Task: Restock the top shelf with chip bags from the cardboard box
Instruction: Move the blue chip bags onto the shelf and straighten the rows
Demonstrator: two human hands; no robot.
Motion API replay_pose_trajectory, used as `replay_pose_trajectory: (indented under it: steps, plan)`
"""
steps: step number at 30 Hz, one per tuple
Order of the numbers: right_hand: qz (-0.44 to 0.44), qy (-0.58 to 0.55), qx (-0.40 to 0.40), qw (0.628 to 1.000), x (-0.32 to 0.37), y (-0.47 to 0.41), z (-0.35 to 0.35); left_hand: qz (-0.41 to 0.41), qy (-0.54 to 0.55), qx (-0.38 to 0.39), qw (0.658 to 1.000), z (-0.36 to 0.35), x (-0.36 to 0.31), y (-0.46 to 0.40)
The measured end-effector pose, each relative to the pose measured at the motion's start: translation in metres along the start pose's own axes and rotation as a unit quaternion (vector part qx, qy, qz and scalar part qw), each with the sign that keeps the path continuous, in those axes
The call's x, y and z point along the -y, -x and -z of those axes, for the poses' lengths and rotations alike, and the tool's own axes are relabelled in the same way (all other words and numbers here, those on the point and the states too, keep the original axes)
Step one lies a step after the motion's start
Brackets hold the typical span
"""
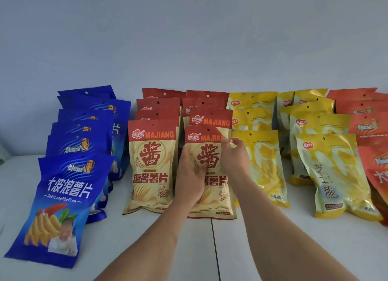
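Note:
A red and cream Majiang chip bag [212, 146] stands at the front of the second red row on the white shelf [273, 238]. My left hand [190, 175] grips its left edge and front. My right hand [234, 156] holds its right edge near the top, fingers curled behind the bag. Another row of red and cream bags [151, 165] stands just to the left. The cardboard box is out of view.
Rows of blue bags [63, 201] lean at the left. Yellow bags [333, 175] fill two rows at the right, and orange-red bags [373, 129] stand at the far right edge. A pale wall [189, 39] rises behind all rows.

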State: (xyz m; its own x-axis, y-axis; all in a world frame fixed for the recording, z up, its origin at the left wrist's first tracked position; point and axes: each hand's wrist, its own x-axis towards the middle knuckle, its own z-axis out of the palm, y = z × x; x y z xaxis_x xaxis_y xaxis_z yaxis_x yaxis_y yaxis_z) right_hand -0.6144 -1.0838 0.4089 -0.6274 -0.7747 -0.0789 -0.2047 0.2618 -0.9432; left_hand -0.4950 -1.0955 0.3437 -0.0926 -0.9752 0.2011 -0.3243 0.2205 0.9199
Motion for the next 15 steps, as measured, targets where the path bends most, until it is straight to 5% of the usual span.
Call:
replay_pose_trajectory:
  steps: [9, 15]
  plan:
    - [0.044, -0.06, 0.019, 0.997, -0.004, -0.027, 0.001, -0.035, -0.127, -0.002, 0.991, -0.009, 0.009, -0.004]
    - [0.069, 0.001, -0.058, 0.996, 0.002, -0.046, -0.002, -0.049, -0.143, 0.0, 0.988, -0.009, 0.012, -0.005]
